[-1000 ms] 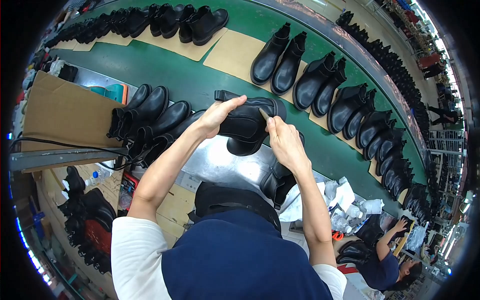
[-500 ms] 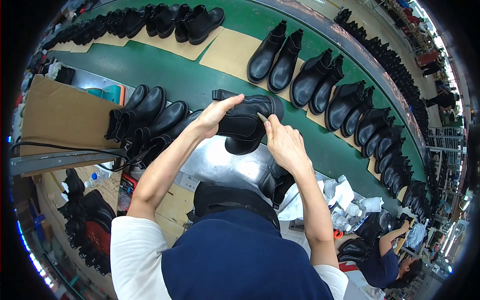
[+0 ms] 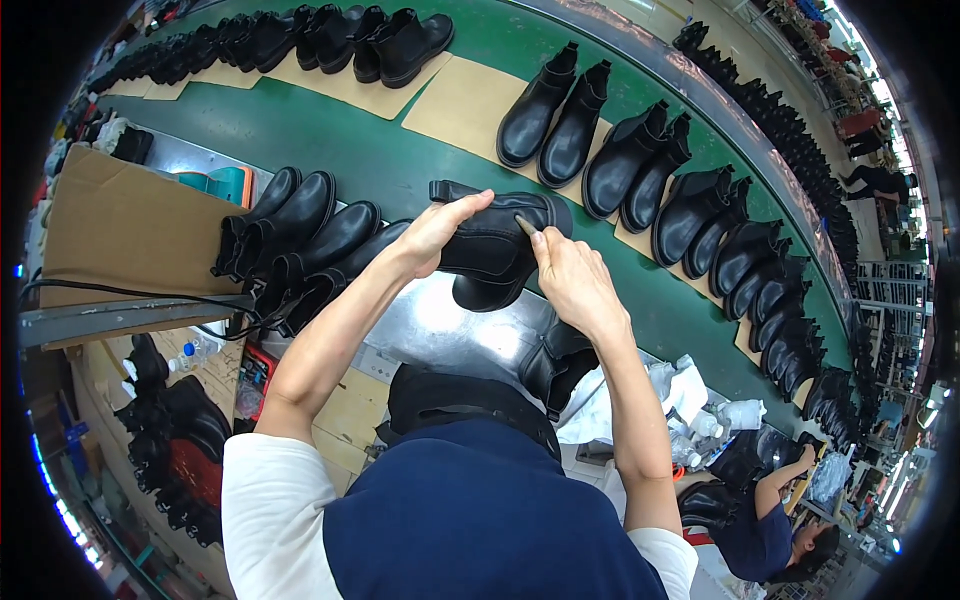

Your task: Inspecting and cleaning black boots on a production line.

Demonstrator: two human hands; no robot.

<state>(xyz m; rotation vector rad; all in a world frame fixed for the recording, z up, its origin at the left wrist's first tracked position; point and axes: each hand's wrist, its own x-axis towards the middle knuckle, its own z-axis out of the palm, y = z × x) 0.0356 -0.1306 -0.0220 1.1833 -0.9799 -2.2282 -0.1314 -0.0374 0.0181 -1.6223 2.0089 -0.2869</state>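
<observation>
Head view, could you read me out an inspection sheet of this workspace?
Surface: green worktop, with a shiny metal surface nearer the person.
Things in hand: black boot and pointed tool, its tip at the boot.
Clutter: clear plastic bottles and crumpled white material at right.
Hands: left hand grips the boot; right hand holds the tool.
Cables: black cable across the front of a cardboard box at left.
Surroundings: boots in a row on tan sheets beyond; a co-worker at lower right.
</observation>
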